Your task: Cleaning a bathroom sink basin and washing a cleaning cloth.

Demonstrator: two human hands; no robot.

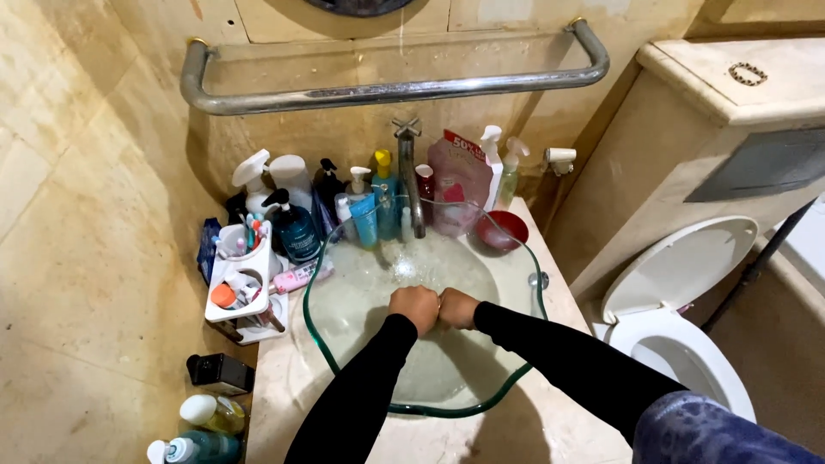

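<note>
I see both fists pressed together over the middle of the glass basin (326, 335), which sits on the marble worktop (284, 404). My left hand (414, 307) is curled tight, and so is my right hand (458, 308); whether either grip holds anything I cannot tell. The tap (409, 172) stands just behind them. Bottles (378, 202) crowd the back rim, a red bowl (503, 230) sits to the right, a white toothbrush holder (245, 288) to the left, and the toilet (679, 318) stands further right.
</note>
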